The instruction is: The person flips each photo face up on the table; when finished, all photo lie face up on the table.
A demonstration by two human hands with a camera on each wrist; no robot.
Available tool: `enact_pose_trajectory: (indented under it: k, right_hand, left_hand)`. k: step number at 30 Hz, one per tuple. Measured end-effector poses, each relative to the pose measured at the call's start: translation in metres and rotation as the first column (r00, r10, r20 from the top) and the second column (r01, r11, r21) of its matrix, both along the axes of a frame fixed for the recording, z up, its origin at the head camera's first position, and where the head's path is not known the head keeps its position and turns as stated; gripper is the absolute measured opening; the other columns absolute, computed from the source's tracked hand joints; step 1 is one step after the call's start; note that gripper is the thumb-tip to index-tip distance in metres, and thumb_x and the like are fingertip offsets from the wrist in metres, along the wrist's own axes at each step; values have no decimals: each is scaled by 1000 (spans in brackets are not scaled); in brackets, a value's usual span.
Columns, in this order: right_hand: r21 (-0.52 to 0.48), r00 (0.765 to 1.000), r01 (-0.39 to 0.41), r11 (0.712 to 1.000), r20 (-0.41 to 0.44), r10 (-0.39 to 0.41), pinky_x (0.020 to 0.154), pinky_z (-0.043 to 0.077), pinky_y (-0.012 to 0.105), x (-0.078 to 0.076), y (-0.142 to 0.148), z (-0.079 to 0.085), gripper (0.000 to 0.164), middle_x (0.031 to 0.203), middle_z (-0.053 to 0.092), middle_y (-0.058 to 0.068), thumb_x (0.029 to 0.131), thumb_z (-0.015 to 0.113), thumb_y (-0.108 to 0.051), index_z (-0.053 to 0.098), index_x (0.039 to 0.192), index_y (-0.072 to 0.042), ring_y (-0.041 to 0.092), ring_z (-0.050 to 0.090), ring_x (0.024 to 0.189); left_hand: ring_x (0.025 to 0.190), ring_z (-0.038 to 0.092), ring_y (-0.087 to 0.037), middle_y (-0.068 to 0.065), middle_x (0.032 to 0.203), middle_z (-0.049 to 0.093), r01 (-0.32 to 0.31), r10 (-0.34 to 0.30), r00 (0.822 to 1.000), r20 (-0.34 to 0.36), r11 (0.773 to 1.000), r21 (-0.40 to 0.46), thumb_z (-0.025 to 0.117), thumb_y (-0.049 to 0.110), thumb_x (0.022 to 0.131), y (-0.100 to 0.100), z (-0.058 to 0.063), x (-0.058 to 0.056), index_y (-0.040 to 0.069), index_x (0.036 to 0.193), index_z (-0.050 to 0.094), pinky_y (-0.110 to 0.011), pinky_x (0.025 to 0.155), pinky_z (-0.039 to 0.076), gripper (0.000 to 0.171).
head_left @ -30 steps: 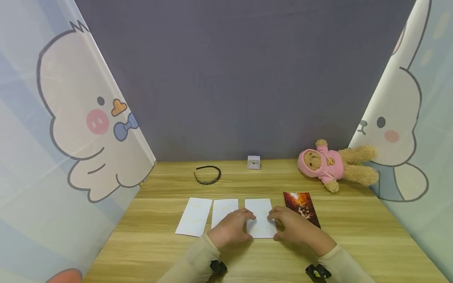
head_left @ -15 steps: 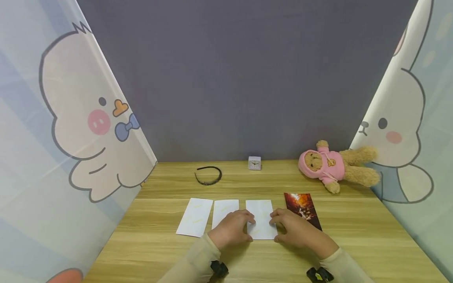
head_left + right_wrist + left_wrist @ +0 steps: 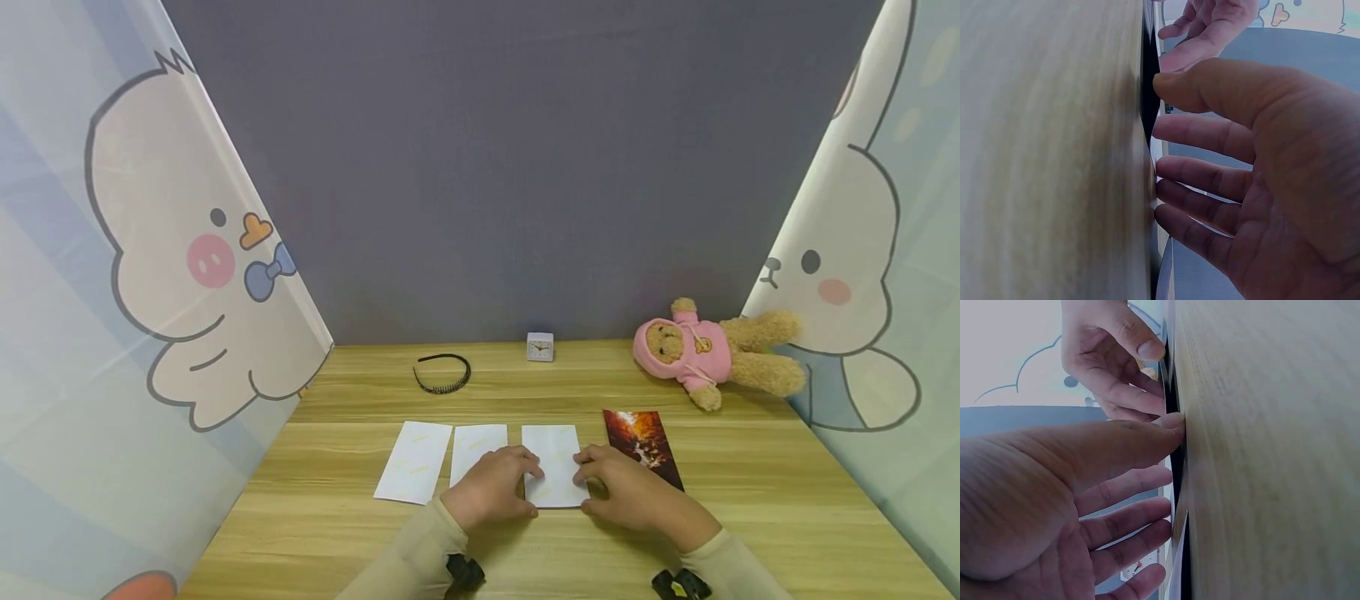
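Head view | both hands [image 3: 491,487] [image 3: 628,492] angled inward | unclenched, fingertips touching rightmost white card [image 3: 553,462]

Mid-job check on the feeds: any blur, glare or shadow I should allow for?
Head view: fairly even light, soft shadows below the left hand and right hand, the white card between them clean-edged but its marks too faint to read. Left wrist: backdrop washed out at upper left, table blurred. Right wrist: table out of focus too, right hand in shade.
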State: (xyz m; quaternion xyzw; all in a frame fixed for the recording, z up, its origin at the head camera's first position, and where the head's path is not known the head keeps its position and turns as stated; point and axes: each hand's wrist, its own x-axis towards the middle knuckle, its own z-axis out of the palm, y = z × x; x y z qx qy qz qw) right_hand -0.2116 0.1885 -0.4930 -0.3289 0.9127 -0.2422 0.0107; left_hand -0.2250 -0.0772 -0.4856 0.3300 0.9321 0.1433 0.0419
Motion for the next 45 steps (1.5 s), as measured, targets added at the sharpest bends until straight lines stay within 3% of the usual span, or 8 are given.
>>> enact_pose_trajectory:
  k: [12, 19, 24, 32, 38, 45]
  right_hand:
    - [-12, 1000, -3, 1000, 25, 3, 102, 50, 55, 1, 1, 2, 22, 137, 62, 8, 93, 81, -24, 78, 112, -15, 34, 58, 129]
    - [-12, 1000, 4, 1000, 27, -4, 102, 50, 54, 3, 2, 3, 30, 138, 61, 7, 89, 86, -33, 77, 113, -19, 33, 57, 130]
    - [-4, 1000, 5, 1000, 13, -5, 101, 51, 52, 1, 3, 2, 29, 135, 62, 4, 88, 87, -30, 76, 113, -22, 32, 58, 128]
    - [-14, 1000, -1, 1000, -8, 1, 103, 50, 53, -1, 3, 2, 25, 133, 66, 2, 91, 83, -21, 74, 115, -24, 31, 59, 128]
    - [-36, 1000, 2, 999, -24, -3, 101, 52, 50, -1, 4, 1, 18, 127, 68, -1, 95, 79, -19, 75, 111, -26, 27, 62, 122]
    - [-89, 996, 16, 996, -82, -23, 90, 56, 42, -2, 7, -2, 18, 110, 68, -14, 95, 78, -13, 75, 105, -28, 12, 65, 106]
  left_hand:
    - [129, 58, -17, 6, 138, 63, -3, 0, 998, 60, 999, 42, 85, 34, 89, -4, 3, 3, 20, 122, 77, -46, 107, 48, 36]
    - [128, 59, -16, 4, 138, 64, 30, -32, 999, 42, 998, 54, 67, 31, 104, -5, 4, 2, 22, 119, 77, -46, 105, 50, 20]
    - [127, 60, -13, 6, 135, 67, 32, -33, 999, 18, 998, 52, 59, 34, 109, -4, 2, 0, 25, 118, 78, -40, 105, 50, 23]
    - [113, 67, -9, 11, 119, 73, -48, 45, 999, 31, 993, 109, 58, 34, 109, -4, 3, -1, 24, 118, 79, -31, 98, 53, 25]
    - [115, 67, -9, 10, 120, 75, -64, 58, 997, 50, 989, 133, 59, 34, 108, -4, 3, -1, 22, 119, 80, -31, 98, 53, 26]
    - [105, 68, -3, 16, 112, 75, -70, 59, 996, 60, 979, 192, 59, 40, 107, -5, 2, -1, 27, 117, 81, -30, 92, 55, 27]
